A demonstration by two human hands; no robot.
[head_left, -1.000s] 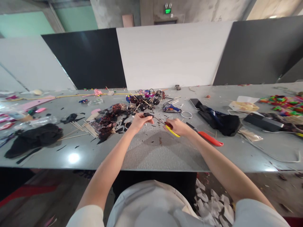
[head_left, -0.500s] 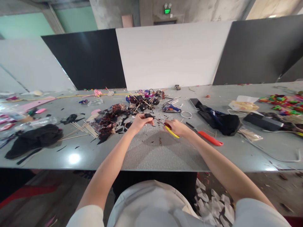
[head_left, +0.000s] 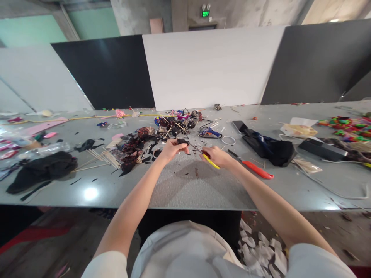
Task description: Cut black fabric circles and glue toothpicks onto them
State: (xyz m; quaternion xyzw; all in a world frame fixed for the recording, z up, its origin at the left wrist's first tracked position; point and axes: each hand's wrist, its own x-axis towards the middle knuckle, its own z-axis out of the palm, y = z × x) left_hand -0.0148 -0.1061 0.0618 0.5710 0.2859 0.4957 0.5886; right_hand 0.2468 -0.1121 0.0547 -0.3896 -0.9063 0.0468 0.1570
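My left hand (head_left: 173,150) pinches a small piece of black fabric (head_left: 182,141) above the table. Yellow-handled scissors (head_left: 211,161) are gripped in my right hand (head_left: 215,156). Their blades point left and reach the fabric's edge; whether they are apart or closed is too small to tell. Just beyond my hands lies a cluster of dark fabric balls with sticks poking out (head_left: 181,126). A blue glue gun (head_left: 211,133) rests behind my right hand, beside a white ring (head_left: 228,140). Dark patterned cloth scraps (head_left: 131,150) lie left of my left hand.
To the right are a red-handled cutter (head_left: 257,170), a phone (head_left: 239,126), a black cloth bundle (head_left: 269,148) and a grey box (head_left: 322,149). Wooden sticks (head_left: 108,157) and black cloth (head_left: 43,172) lie left. White panels (head_left: 214,69) stand behind the table (head_left: 185,193).
Both hands stay almost where they were, with the scissors still at the black fabric. The view has shifted very slightly.
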